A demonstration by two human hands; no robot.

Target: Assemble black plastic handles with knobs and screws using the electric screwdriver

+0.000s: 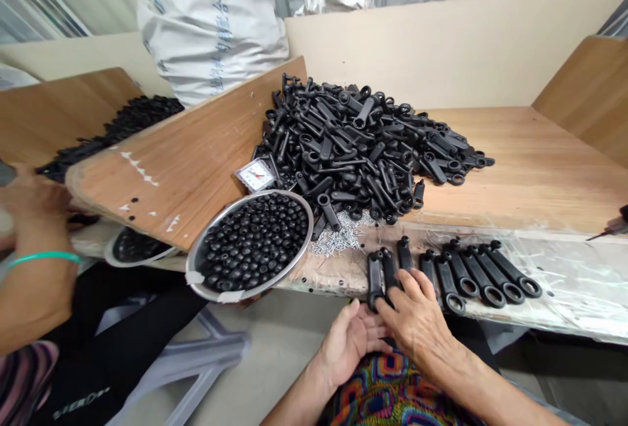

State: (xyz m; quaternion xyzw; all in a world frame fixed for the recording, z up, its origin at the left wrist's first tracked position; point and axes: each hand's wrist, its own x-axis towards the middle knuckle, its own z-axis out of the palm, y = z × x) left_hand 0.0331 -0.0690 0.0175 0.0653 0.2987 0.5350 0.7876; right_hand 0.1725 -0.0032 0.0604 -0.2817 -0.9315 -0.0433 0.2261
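Note:
My right hand [417,315] reaches over a row of black plastic crank handles near the table's front edge, its fingers apart and touching the left ones. Beneath those fingers is a crank handle [375,277], its ring end toward me. My left hand [350,341] is palm up at the table edge, fingers slightly curled and apart, with nothing visible in it. To the right, several crank handles [475,275] lie side by side, rings toward me. A big heap of similar handles [343,144] covers the table behind. Small silvery screws or pins [343,235] lie loose before the heap.
A metal bowl [194,249] of round black knobs [255,243] stands left, near a small square dial [256,175]. A wooden divider [196,151] separates another person's arm [39,269] and parts. A pointed tool [613,226] shows at right. A white sack [216,27] stands behind.

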